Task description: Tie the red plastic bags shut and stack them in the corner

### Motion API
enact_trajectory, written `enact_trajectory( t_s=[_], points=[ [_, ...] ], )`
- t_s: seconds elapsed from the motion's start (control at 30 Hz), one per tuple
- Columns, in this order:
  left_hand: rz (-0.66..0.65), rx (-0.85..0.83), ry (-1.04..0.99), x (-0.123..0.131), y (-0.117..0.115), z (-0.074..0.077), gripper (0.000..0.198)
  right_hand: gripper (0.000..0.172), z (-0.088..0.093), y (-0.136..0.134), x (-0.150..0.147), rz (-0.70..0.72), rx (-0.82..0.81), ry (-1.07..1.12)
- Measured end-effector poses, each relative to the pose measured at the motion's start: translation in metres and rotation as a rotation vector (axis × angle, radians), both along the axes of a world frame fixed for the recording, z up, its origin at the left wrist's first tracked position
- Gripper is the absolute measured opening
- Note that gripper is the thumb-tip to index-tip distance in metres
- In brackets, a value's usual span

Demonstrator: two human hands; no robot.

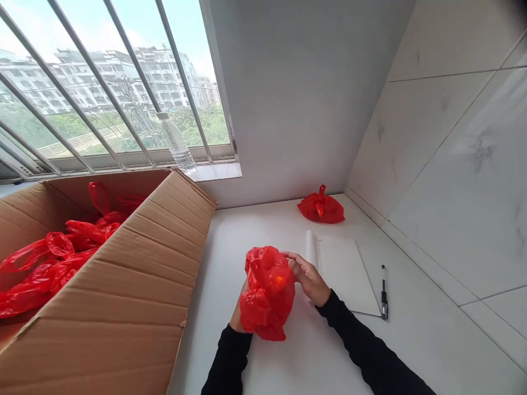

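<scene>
A crumpled red plastic bag (269,296) is held up over the white table (230,230), its contents hidden inside. My left hand (239,314) supports it from the left and underneath; most of those fingers are out of sight behind the plastic. At the bag's upper right edge, my right hand (309,280) pinches the plastic with bent fingers. Beyond my right hand lies an open notebook (343,274) with a blank-looking page. A black pen (384,296) rests along the notebook's right side.
Another tied red bag (321,206) sits at the table's back by the wall. On the left stands a large open cardboard box (135,285) with several red bags (61,258) inside. A clear water bottle (177,144) is on the sill before the barred window. Tiled wall (457,181) borders the right.
</scene>
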State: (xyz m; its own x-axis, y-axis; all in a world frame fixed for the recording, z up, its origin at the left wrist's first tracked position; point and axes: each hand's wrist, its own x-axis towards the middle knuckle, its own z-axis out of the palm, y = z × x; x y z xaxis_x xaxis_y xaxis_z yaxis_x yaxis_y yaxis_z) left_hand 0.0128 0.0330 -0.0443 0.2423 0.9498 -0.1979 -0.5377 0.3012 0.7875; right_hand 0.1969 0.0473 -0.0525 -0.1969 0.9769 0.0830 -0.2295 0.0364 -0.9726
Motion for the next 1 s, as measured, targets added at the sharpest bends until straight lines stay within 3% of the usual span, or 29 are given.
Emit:
enact_trajectory(
  t_s=[0.1,0.2,0.3,0.4,0.53,0.63,0.83,1.0],
  points=[
    [-0.045,0.042,0.092,0.003,0.002,-0.013,0.035,0.036,-0.002,-0.004,-0.002,0.006,0.019,0.039],
    [-0.043,0.067,0.112,0.005,0.002,-0.019,0.030,0.030,-0.003,-0.007,0.000,-0.049,0.031,0.008],
    [-0.003,0.070,0.120,0.007,0.001,-0.015,0.032,0.033,-0.003,-0.009,0.001,-0.069,0.028,-0.007],
    [0.013,0.065,0.127,0.010,0.000,-0.009,0.033,0.049,-0.002,-0.011,-0.001,-0.043,0.022,-0.002],
    [0.030,0.068,0.117,0.011,0.002,-0.008,0.033,0.031,-0.007,-0.011,-0.004,-0.087,0.046,-0.093],
    [0.061,0.070,0.097,0.010,0.003,-0.011,0.034,0.028,-0.011,-0.009,-0.004,-0.146,0.054,-0.111],
    [0.051,0.082,0.109,0.011,0.001,-0.006,0.040,0.054,-0.001,-0.015,-0.005,-0.013,-0.025,-0.035],
    [0.060,0.085,0.116,0.011,0.001,-0.007,0.037,0.035,-0.004,-0.012,-0.004,-0.050,-0.062,-0.033]
  ],
)
